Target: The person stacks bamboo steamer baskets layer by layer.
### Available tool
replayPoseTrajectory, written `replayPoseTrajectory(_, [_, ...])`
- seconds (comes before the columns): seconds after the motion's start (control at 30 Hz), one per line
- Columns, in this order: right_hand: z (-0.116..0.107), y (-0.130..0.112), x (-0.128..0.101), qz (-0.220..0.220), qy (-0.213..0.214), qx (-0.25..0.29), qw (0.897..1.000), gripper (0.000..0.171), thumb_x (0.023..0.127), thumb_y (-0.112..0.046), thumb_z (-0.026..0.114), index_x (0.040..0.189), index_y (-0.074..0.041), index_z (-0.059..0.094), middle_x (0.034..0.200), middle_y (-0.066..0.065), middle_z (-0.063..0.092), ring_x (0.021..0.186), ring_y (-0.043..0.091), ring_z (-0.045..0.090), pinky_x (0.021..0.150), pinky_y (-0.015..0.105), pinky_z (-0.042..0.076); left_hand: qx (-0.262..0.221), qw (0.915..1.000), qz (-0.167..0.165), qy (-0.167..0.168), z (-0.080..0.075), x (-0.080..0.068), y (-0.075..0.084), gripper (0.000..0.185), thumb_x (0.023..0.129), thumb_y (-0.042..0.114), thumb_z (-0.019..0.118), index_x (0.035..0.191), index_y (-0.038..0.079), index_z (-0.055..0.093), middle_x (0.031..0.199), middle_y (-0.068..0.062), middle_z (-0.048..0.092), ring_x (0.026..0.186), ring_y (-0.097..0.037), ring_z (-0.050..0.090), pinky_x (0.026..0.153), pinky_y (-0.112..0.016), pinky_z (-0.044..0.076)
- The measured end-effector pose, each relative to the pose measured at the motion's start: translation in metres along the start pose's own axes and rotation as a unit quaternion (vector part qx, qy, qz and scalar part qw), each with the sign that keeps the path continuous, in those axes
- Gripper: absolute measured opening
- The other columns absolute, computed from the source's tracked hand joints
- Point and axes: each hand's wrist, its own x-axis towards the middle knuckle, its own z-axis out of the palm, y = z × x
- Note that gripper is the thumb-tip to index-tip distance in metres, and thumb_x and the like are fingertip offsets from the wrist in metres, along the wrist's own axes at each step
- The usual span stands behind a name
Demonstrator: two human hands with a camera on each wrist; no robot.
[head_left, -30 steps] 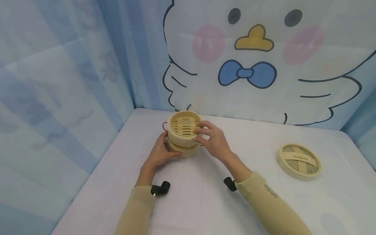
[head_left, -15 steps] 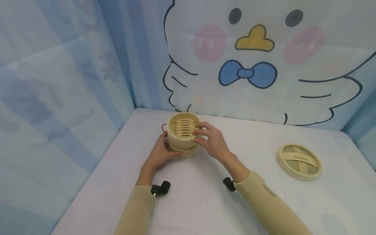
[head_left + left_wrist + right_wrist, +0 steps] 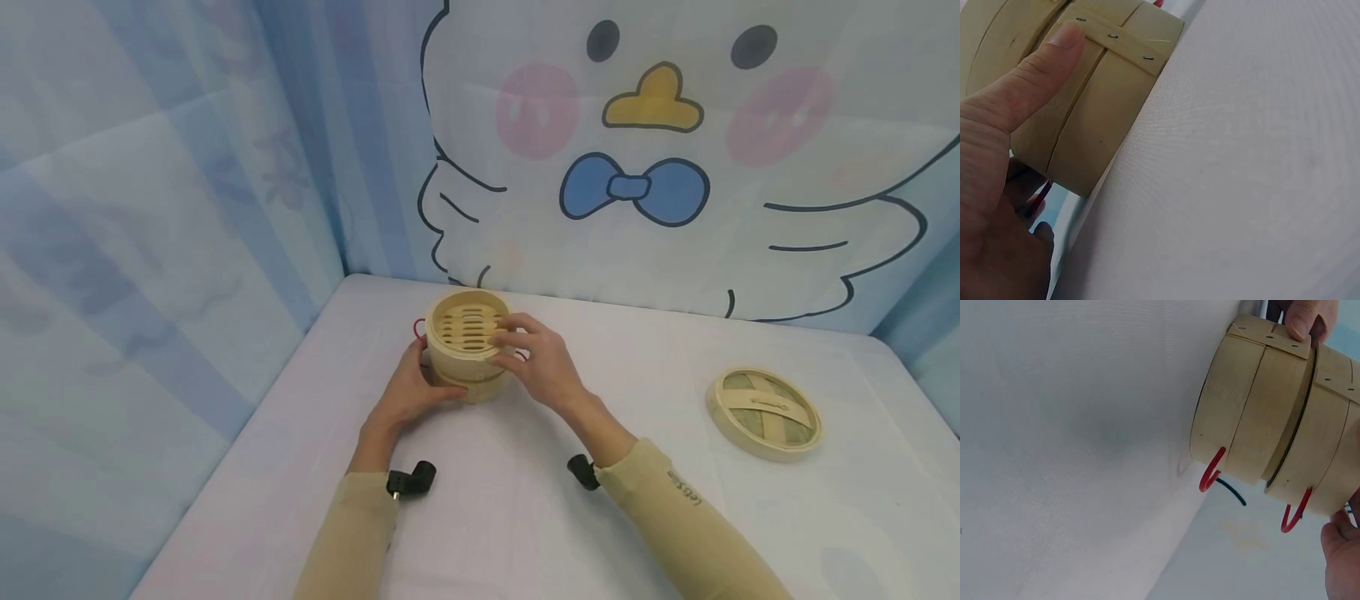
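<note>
Two round bamboo steamer baskets are stacked near the table's far left. My left hand (image 3: 403, 390) holds the lower basket (image 3: 483, 389), its thumb along the front wall. With thumb and fingers, my right hand (image 3: 546, 360) pinches the right rim of the upper basket (image 3: 459, 365), whose slatted floor faces up. In the right wrist view, a narrow dark seam runs between the lower basket (image 3: 1254, 406) and the upper basket (image 3: 1316, 450); full seating cannot be told. Each basket shows a red loop on its side there. Some left fingers are hidden behind the stack.
A round bamboo steamer lid (image 3: 768, 417) with a woven cross strap lies on the white table (image 3: 480, 517) at the right. A pale blue curtain (image 3: 150, 292) borders the left side, and a cartoon-printed cloth (image 3: 637, 258) hangs behind the table.
The upper basket has come down a little onto the lower one, narrowing the gap between them. My right hand has moved slightly left and down with it; my left hand stays put.
</note>
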Motion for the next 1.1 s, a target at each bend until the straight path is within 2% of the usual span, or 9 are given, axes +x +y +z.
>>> replayPoseTrajectory(0.43, [0.0048, 0.0023, -0.0033, 0.036, -0.014, 0.003, 0.999, 0.024, 0.083, -0.007, 0.083, 0.105, -0.002, 0.077, 0.121, 0.010, 0.065, 0.113, 0.029, 0.062, 0.091, 0.044, 0.055, -0.006, 1.0000, -0.002, -0.002, -0.0016, -0.0023, 0.0003, 0.107, 0.069, 0.027, 0.096, 0.153, 0.012, 0.033, 0.151, -0.011, 0.039, 0.130, -0.027, 0.043, 0.110, -0.048, 0.036])
replayPoseTrajectory(0.8, [0.0067, -0.0009, -0.0017, 0.025, -0.007, 0.001, 1.000, 0.024, 0.083, -0.007, 0.083, 0.106, 0.000, 0.077, 0.120, 0.013, 0.065, 0.114, 0.030, 0.061, 0.095, 0.044, 0.054, 0.003, 1.0000, -0.006, -0.002, -0.0028, -0.0028, 0.0009, 0.108, 0.070, 0.030, 0.095, 0.155, 0.011, 0.030, 0.153, -0.013, 0.038, 0.132, -0.028, 0.043, 0.110, -0.049, 0.037])
replayPoseTrajectory(1.1, [0.0095, -0.0075, -0.0039, 0.004, 0.010, -0.033, 0.999, 0.026, 0.080, -0.009, 0.086, 0.103, 0.000, 0.077, 0.115, 0.011, 0.065, 0.108, 0.029, 0.063, 0.093, 0.043, 0.054, 0.007, 1.0000, -0.006, 0.002, -0.0029, -0.0025, 0.0011, 0.108, 0.070, 0.030, 0.095, 0.155, 0.009, 0.031, 0.153, -0.014, 0.039, 0.136, -0.028, 0.041, 0.113, -0.049, 0.034])
